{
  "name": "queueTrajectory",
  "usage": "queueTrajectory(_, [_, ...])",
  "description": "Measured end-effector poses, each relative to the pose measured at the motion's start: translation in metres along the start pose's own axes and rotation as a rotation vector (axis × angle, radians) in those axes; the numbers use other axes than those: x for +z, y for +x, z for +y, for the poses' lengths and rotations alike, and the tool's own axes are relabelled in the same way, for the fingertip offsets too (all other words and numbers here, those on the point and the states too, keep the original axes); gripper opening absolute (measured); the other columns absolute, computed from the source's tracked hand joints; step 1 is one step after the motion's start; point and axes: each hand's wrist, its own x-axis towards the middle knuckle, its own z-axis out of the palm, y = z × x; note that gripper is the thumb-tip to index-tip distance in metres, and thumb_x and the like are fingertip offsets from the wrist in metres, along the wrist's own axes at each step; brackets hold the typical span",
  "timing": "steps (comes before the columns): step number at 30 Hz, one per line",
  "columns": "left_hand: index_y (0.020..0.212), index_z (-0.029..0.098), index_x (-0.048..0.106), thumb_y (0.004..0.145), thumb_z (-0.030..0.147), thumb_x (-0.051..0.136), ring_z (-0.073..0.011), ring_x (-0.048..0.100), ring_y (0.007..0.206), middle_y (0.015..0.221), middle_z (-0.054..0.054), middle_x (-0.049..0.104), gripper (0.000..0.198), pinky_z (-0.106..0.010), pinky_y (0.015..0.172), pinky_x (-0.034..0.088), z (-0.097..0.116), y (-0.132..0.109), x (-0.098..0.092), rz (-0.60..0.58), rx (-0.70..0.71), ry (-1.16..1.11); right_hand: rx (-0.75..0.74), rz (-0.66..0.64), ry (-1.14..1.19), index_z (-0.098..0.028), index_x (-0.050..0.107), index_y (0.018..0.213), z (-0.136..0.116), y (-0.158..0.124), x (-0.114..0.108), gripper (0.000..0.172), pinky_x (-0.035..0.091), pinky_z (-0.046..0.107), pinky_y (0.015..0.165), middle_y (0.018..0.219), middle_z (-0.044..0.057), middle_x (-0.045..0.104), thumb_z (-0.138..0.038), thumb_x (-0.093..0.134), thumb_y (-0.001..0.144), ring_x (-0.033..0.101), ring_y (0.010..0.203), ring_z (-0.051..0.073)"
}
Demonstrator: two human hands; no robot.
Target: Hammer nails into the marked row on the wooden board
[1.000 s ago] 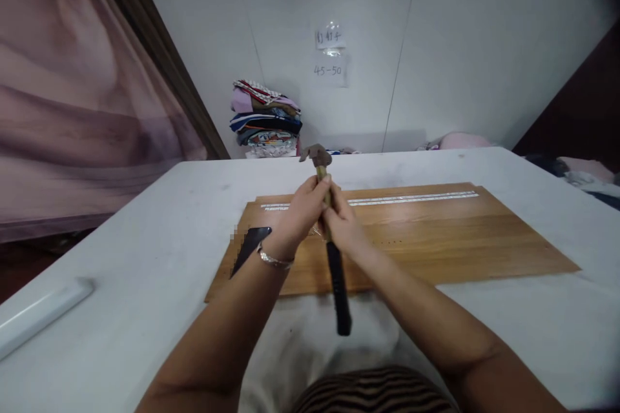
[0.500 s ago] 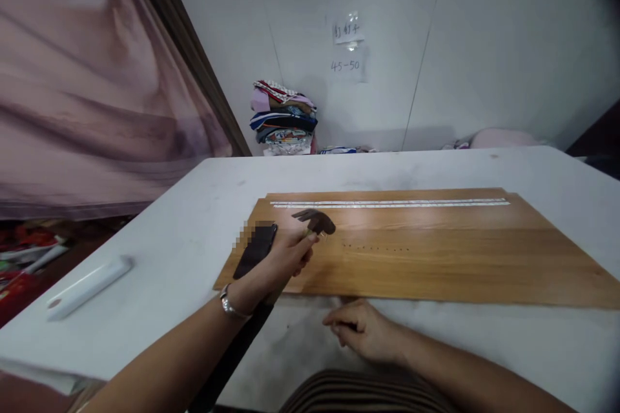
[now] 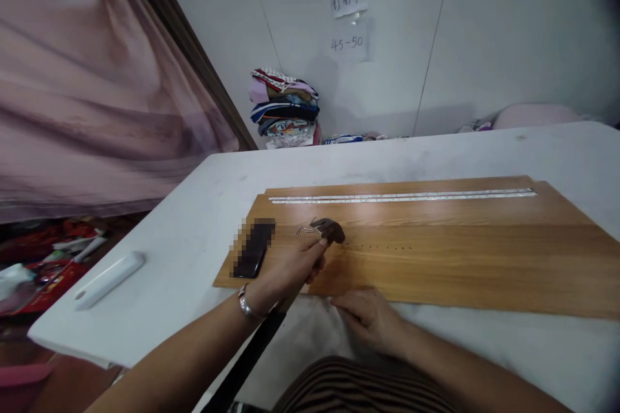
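Observation:
My left hand [image 3: 303, 262] is closed around a hammer, gripping its handle close to the claw head [image 3: 333, 231]. The dark handle slants back under my forearm. The head is just over the wooden board [image 3: 465, 271], at the left end of a row of small nail heads [image 3: 378, 246]. Several loose nails [image 3: 304, 230] lie on the board behind my left hand. At the board's front edge, my right hand [image 3: 371, 316] rests with loosely bent fingers pointing left and a gap below the forefinger. No object shows in it, though it is slightly blurred.
A black phone [image 3: 254, 248] lies on the board's left end. Two white strips [image 3: 402, 197] run along its far side. A white elongated object [image 3: 110, 279] sits on the white table [image 3: 169, 226]. Folded clothes [image 3: 285, 106] are stacked by the wall, and a pink curtain [image 3: 97, 77] hangs left.
The hammer head has moved right and lower, toward the nail row, uncovering the loose nails. My right hand has shifted slightly up to the board's edge. The view has tilted and shifted a little.

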Motion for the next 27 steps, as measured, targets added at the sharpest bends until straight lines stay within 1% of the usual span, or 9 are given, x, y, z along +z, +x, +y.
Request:
queueTrajectory(4, [0.088, 0.016, 0.056, 0.085, 0.063, 0.043, -0.0067, 0.043, 0.05, 0.068, 0.002, 0.052, 0.048, -0.02, 0.046, 0.035, -0.01, 0.006, -0.001, -0.007, 0.021, 0.02, -0.008, -0.005, -0.025, -0.019, 0.068, 0.101, 0.0, -0.001, 0.002, 0.027, 0.043, 0.024, 0.058, 0.074, 0.005, 0.071, -0.02, 0.041, 0.095, 0.065, 0.063, 0.016])
queueTrajectory(8, [0.084, 0.016, 0.059, 0.083, 0.067, 0.043, -0.0086, 0.047, 0.05, 0.069, -0.001, 0.056, 0.053, -0.021, 0.044, 0.035, -0.027, 0.014, -0.003, 0.008, 0.024, 0.053, -0.004, -0.037, -0.075, -0.019, 0.067, 0.103, 0.004, -0.003, 0.004, 0.027, 0.042, 0.025, 0.057, 0.074, 0.005, 0.071, -0.021, 0.041, 0.095, 0.064, 0.063, 0.016])
queueTrajectory(11, [0.082, 0.017, 0.06, 0.083, 0.069, 0.042, -0.0103, 0.05, 0.05, 0.066, -0.001, 0.057, 0.055, -0.021, 0.044, 0.036, -0.033, 0.018, -0.004, 0.018, 0.026, 0.089, -0.016, -0.036, -0.084, -0.019, 0.066, 0.104, 0.005, -0.005, 0.004, 0.027, 0.042, 0.024, 0.057, 0.073, 0.005, 0.07, -0.021, 0.041, 0.095, 0.063, 0.062, 0.015])
queueTrajectory(15, [0.085, 0.017, 0.061, 0.084, 0.067, 0.041, -0.0107, 0.051, 0.049, 0.066, -0.001, 0.057, 0.054, -0.023, 0.044, 0.04, -0.026, 0.017, -0.002, 0.009, 0.012, 0.115, -0.028, -0.034, -0.079, -0.018, 0.066, 0.105, 0.004, -0.004, 0.004, 0.027, 0.043, 0.024, 0.057, 0.074, 0.005, 0.071, -0.021, 0.041, 0.096, 0.065, 0.064, 0.016])
queueTrajectory(17, [0.091, 0.017, 0.06, 0.085, 0.063, 0.044, -0.0099, 0.051, 0.049, 0.069, 0.0, 0.057, 0.049, -0.023, 0.045, 0.042, -0.018, 0.015, -0.001, 0.0, 0.02, 0.076, -0.03, -0.033, -0.069, -0.018, 0.066, 0.106, 0.004, -0.004, 0.003, 0.028, 0.043, 0.025, 0.058, 0.075, 0.006, 0.071, -0.021, 0.041, 0.095, 0.065, 0.064, 0.017])
queueTrajectory(19, [0.094, 0.017, 0.057, 0.085, 0.059, 0.047, -0.0093, 0.052, 0.05, 0.069, 0.001, 0.056, 0.044, -0.023, 0.046, 0.043, -0.011, 0.013, -0.002, -0.018, 0.024, 0.032, -0.03, -0.02, -0.05, -0.018, 0.067, 0.105, 0.005, -0.004, 0.004, 0.027, 0.044, 0.024, 0.058, 0.074, 0.006, 0.071, -0.021, 0.042, 0.095, 0.065, 0.064, 0.016])
queueTrajectory(22, [0.09, 0.017, 0.054, 0.086, 0.055, 0.048, -0.0081, 0.051, 0.047, 0.067, 0.003, 0.054, 0.039, -0.021, 0.044, 0.042, -0.006, 0.01, -0.004, -0.037, 0.044, -0.004, -0.017, 0.04, 0.024, -0.019, 0.067, 0.104, 0.006, -0.004, 0.004, 0.025, 0.046, 0.024, 0.06, 0.075, 0.004, 0.072, -0.022, 0.044, 0.095, 0.065, 0.066, 0.015])
queueTrajectory(24, [0.091, 0.017, 0.053, 0.086, 0.056, 0.047, -0.0075, 0.049, 0.044, 0.066, 0.003, 0.054, 0.039, -0.021, 0.043, 0.04, -0.005, 0.009, -0.005, -0.043, 0.046, -0.015, 0.02, 0.082, 0.087, -0.019, 0.067, 0.107, 0.005, -0.004, 0.003, 0.024, 0.048, 0.024, 0.064, 0.081, 0.005, 0.074, -0.022, 0.046, 0.096, 0.066, 0.07, 0.015])
queueTrajectory(27, [0.093, 0.017, 0.053, 0.086, 0.056, 0.047, -0.0081, 0.05, 0.045, 0.065, 0.003, 0.054, 0.041, -0.021, 0.043, 0.039, -0.006, 0.007, -0.005, -0.043, 0.042, -0.014, 0.053, 0.098, 0.123, -0.019, 0.067, 0.107, 0.002, -0.004, 0.001, 0.025, 0.049, 0.025, 0.066, 0.084, 0.005, 0.074, -0.023, 0.045, 0.096, 0.067, 0.072, 0.015])
